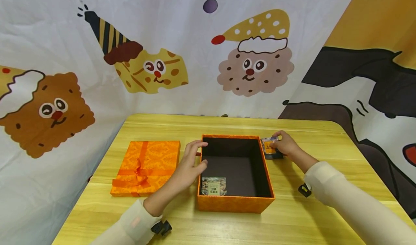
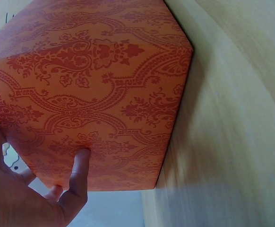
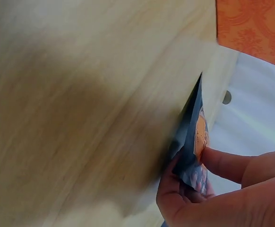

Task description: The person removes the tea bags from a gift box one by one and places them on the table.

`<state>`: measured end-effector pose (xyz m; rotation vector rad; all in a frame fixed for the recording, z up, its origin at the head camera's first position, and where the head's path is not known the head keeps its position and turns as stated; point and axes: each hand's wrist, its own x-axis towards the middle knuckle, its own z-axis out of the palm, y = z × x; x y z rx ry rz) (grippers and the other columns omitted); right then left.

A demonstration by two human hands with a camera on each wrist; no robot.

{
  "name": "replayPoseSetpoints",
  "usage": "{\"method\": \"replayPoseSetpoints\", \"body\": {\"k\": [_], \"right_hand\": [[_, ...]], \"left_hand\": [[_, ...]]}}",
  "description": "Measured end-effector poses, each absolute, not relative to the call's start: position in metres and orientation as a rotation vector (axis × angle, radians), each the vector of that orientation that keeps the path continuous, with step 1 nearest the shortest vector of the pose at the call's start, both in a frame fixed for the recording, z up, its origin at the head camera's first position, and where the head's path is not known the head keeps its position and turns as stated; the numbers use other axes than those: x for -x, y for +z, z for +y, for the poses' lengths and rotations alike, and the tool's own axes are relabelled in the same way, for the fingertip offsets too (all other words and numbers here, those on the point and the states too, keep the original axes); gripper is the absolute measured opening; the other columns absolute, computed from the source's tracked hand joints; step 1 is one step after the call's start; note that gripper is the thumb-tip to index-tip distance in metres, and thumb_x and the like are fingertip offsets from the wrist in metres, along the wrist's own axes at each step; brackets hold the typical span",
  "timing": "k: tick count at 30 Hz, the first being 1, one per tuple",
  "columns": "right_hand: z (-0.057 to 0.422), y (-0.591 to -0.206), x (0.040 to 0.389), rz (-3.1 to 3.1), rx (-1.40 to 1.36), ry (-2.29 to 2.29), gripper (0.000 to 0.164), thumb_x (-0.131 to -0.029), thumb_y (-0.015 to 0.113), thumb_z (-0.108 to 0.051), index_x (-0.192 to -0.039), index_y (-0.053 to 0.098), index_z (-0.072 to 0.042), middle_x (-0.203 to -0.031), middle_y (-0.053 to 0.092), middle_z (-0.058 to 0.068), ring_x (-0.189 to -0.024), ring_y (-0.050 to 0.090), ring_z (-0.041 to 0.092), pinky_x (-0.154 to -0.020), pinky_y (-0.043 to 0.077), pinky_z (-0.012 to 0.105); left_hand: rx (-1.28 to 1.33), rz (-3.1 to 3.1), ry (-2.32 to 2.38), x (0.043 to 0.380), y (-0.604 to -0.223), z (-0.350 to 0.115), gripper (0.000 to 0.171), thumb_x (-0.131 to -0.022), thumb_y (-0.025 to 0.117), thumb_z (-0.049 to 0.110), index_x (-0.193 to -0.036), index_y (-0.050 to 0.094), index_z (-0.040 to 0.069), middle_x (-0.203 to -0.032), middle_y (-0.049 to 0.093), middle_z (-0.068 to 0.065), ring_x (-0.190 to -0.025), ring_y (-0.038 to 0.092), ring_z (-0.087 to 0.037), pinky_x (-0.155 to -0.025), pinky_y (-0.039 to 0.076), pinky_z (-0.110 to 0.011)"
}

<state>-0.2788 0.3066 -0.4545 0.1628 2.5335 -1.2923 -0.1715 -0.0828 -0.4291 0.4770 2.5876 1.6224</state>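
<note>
An open orange patterned box (image 1: 234, 203) with a dark inside stands on the wooden table. My left hand (image 1: 190, 163) grips its left wall, thumb and a finger over the rim; in the left wrist view another finger (image 2: 81, 172) presses the outer side. A flat, printed tea packet (image 1: 213, 187) with a pale label lies in the box's near left corner. Beyond the right wall, my right hand (image 1: 286, 144) pinches a dark packet with an orange label (image 1: 269, 146). The right wrist view shows the thumb (image 3: 227, 163) on the label, fingers behind it, and the packet tilted close over the tabletop.
Left of the box lies its orange lid (image 1: 159, 154), tied with an orange ribbon bow (image 1: 139, 175). A white cloth (image 1: 195, 104) printed with cartoon biscuits hangs behind the table (image 1: 312, 136). Black wrist cameras sit at both sleeves.
</note>
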Motion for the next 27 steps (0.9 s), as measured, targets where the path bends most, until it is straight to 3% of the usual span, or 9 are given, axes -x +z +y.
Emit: {"method": "replayPoseSetpoints", "body": {"k": [6,13,20,24,27], "right_hand": [[0.3025,-0.4544,0.279,2.682,-0.152,-1.118,0.044,-0.101,0.06,-0.005,-0.138,0.04,0.008,-0.097,0.061,0.017,-0.078,0.06,0.024,-0.065,0.046,0.037],[0.3055,-0.4589,0.2795,2.826,-0.091,-0.847,0.044,-0.1,0.063,-0.014,-0.133,0.046,0.011,-0.108,0.062,0.026,-0.086,0.062,0.032,-0.067,0.049,0.038],[0.3072,-0.4612,0.2775,2.907,-0.083,-0.734,0.052,-0.101,0.065,-0.02,-0.137,0.047,0.012,-0.112,0.063,0.032,-0.09,0.062,0.037,-0.073,0.049,0.044],[0.3071,-0.457,0.2737,2.875,-0.058,-0.786,0.053,-0.102,0.062,-0.018,-0.14,0.043,0.015,-0.124,0.059,0.039,-0.1,0.063,0.044,-0.076,0.052,0.046],[0.3084,-0.4528,0.271,2.843,-0.061,-0.845,0.055,-0.103,0.06,-0.017,-0.143,0.04,0.014,-0.133,0.054,0.041,-0.106,0.064,0.046,-0.076,0.054,0.046]], "left_hand": [[-0.486,2.586,1.629,0.1709,-0.4278,-0.0829,0.057,-0.097,0.062,0.014,-0.151,0.044,0.015,-0.165,0.023,-0.011,-0.143,0.039,-0.042,-0.11,0.035,-0.069],[-0.48,2.584,1.635,0.1703,-0.4277,-0.0828,0.056,-0.097,0.062,0.012,-0.151,0.045,0.019,-0.165,0.023,-0.01,-0.144,0.039,-0.042,-0.11,0.035,-0.068],[-0.482,2.587,1.626,0.1702,-0.4278,-0.0833,0.057,-0.098,0.061,0.014,-0.151,0.043,0.018,-0.165,0.023,-0.009,-0.14,0.044,-0.04,-0.107,0.039,-0.065],[-0.479,2.588,1.625,0.1696,-0.4276,-0.0832,0.057,-0.098,0.061,0.013,-0.152,0.043,0.018,-0.165,0.023,-0.009,-0.131,0.053,-0.037,-0.103,0.043,-0.062],[-0.481,2.588,1.623,0.1698,-0.4279,-0.0831,0.056,-0.098,0.061,0.012,-0.151,0.043,0.017,-0.165,0.023,-0.01,-0.133,0.051,-0.038,-0.105,0.042,-0.062]]}}
